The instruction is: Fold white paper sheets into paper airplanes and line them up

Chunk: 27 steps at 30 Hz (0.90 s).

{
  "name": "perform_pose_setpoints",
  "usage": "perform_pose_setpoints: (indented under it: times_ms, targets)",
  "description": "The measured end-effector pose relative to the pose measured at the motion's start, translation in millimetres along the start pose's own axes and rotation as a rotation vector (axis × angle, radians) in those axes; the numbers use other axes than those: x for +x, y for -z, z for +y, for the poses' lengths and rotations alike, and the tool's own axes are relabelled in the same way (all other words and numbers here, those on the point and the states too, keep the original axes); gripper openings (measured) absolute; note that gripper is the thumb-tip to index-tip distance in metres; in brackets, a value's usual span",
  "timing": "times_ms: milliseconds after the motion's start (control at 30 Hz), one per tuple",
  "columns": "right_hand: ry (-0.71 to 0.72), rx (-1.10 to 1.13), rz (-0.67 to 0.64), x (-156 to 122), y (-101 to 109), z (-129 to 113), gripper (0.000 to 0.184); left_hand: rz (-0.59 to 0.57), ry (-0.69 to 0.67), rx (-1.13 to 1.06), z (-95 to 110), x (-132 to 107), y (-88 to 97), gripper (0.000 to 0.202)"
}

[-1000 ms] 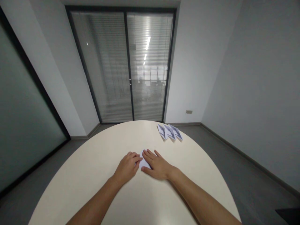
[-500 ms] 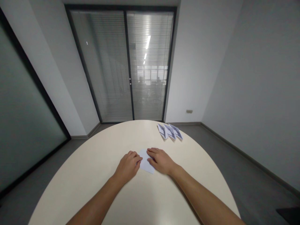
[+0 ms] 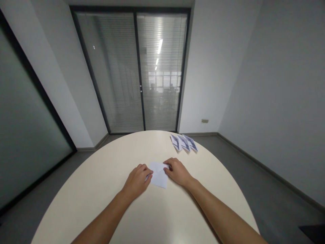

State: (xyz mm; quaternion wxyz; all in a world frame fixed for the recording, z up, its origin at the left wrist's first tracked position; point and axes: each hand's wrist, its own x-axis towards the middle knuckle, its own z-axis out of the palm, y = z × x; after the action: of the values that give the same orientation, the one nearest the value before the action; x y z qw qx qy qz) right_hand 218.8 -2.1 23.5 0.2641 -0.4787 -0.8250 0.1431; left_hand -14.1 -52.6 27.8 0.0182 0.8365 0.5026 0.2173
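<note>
White paper [image 3: 158, 174], folded and creased into a small flat shape, lies on the cream tabletop [image 3: 106, 183] directly in front of the person, pinned between both hands. The left hand [image 3: 137, 179] rests at the paper's left edge with its fingers curled under and the fingertips pressing down on that side, which appears to keep the sheet from sliding on the smooth surface. The right hand [image 3: 177, 171] sits at the paper's upper right corner, fingers bent and bunched together on the edge there; whether it pinches a flap or only presses it flat cannot be told from this view. Both hands touch the sheet, one on either side, so its middle shows bare between them, with a crease running across it. Both forearms reach in from the near edge of the table and meet at the paper. Well apart from the hands, near the far right rim of the table, three folded paper pieces [image 3: 184, 142] lie in an overlapping row, seemingly set out of the way of the working spot. Beyond the table stands a glass door with closed blinds [image 3: 137, 71].
</note>
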Motion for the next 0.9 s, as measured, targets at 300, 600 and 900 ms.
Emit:
perform_pose_setpoints:
  times_ms: [300,600,900]
  targets:
    - [0.022,0.340,0.012,0.4,-3.5,12.5,0.039,-0.008,0.003,-0.009,-1.9,-2.0,-0.4,0.023]
    - [0.180,0.331,-0.077,1.3,10.0,17.5,0.031,0.016,-0.038,-0.060,-11.3,-4.2,3.3,0.023]
    - [0.162,0.254,-0.022,1.8,9.5,29.0,0.024,0.012,-0.093,-0.044,-17.5,-9.1,7.4,0.037]
